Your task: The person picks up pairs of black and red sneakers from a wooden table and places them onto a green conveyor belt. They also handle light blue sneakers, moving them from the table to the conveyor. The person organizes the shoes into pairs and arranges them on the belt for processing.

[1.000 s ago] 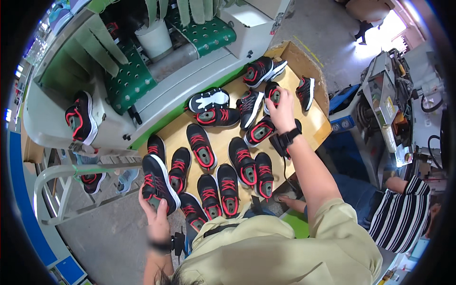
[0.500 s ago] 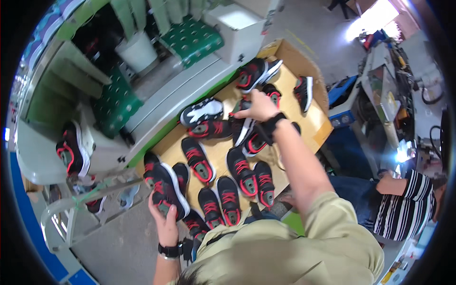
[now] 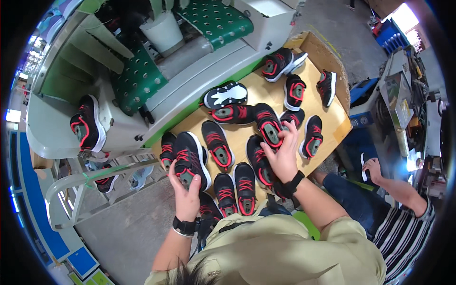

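Light wood-topped table (image 3: 266, 92), torn cardboard edging (image 3: 338, 61) at far right end. Black-and-red shoes scattered on top: one sole-up shoe (image 3: 225, 95) by the green strip (image 3: 183, 118), one upright shoe (image 3: 217, 145) mid-left, side-lying shoe (image 3: 327, 89) near the cardboard.

Toward eleven o'clock, a pale grey machine (image 3: 192, 80) carries green perforated belts (image 3: 219, 24) and a white cylinder (image 3: 162, 37). A metal rail (image 3: 69, 184) curves near eight; a striped-shirted co-worker (image 3: 403, 236) is at four.
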{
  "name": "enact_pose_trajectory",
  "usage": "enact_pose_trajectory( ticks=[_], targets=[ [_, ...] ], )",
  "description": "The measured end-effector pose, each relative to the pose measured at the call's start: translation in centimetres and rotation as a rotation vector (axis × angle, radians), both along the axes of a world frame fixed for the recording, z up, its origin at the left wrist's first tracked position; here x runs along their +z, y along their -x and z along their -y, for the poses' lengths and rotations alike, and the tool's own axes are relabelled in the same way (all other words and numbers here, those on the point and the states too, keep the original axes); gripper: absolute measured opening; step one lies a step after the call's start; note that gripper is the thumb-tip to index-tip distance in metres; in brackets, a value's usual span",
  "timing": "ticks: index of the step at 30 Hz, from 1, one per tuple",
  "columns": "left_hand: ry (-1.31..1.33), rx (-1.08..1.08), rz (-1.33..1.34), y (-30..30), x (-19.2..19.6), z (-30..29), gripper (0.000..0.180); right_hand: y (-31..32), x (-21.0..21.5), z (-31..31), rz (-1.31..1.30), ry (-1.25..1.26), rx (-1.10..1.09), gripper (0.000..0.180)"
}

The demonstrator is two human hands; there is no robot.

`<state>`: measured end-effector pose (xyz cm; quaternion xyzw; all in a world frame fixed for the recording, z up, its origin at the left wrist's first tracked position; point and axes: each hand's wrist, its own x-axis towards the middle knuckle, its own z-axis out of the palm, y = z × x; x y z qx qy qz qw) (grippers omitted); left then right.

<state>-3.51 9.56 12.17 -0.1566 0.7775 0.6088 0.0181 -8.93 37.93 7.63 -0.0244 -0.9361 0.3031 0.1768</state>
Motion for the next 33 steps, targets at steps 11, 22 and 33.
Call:
enact_pose_trajectory(
  ticks=[11,22,33],
  targets=[
    [-0.149,-0.096,0.051,-1.1,0.1,0.4,0.078,14.5,-5.1,8.0,0.339,-0.397,0.397,0.051],
    [0.062,-0.011,-0.162,1.6,-2.2,-3.6,0.082,5.4,10.0,1.4,0.235,-0.156,0.681,0.06],
    [-0.109,-0.029,-0.067,3.9,-6.4,5.0,0.042,-3.6,3.2,6.0,0.435,-0.049,0.725,0.056]
  ],
)
